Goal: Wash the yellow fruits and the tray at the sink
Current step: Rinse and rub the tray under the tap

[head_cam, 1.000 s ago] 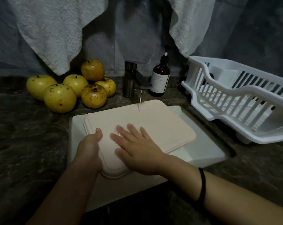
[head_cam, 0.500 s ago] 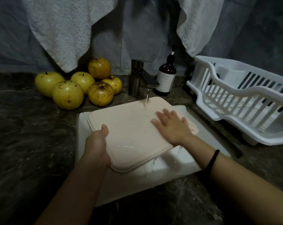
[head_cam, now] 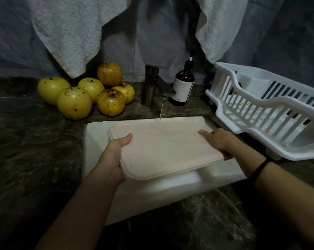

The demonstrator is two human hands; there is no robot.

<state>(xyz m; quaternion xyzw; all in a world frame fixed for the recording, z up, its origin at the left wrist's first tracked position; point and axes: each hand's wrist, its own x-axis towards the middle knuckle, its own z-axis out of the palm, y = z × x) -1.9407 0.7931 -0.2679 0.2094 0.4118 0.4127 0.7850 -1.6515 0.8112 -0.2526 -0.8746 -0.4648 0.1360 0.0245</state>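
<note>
A pale pink tray [head_cam: 163,147] lies upside down and tilted over the white sink [head_cam: 96,141]. My left hand [head_cam: 114,156] grips its left edge, thumb on top. At the tray's right edge is my right hand [head_cam: 217,141], holding it with fingers on top and the rest under the rim. A thin stream of water [head_cam: 161,110] from the faucet [head_cam: 154,87] lands on the tray's far edge. Several yellow spotted fruits [head_cam: 75,102] sit in a pile on the dark counter left of the faucet.
A brown pump bottle [head_cam: 182,85] stands just right of the faucet. A white dish rack [head_cam: 268,112] takes up the counter at the right. Two light towels [head_cam: 66,33] hang on the wall above the fruits and the bottle. Dark marbled counter [head_cam: 31,159] surrounds the sink.
My right hand slid from the tray's middle to its right edge and took hold of it. The tray has been lifted and tilted; the left hand kept its grip.
</note>
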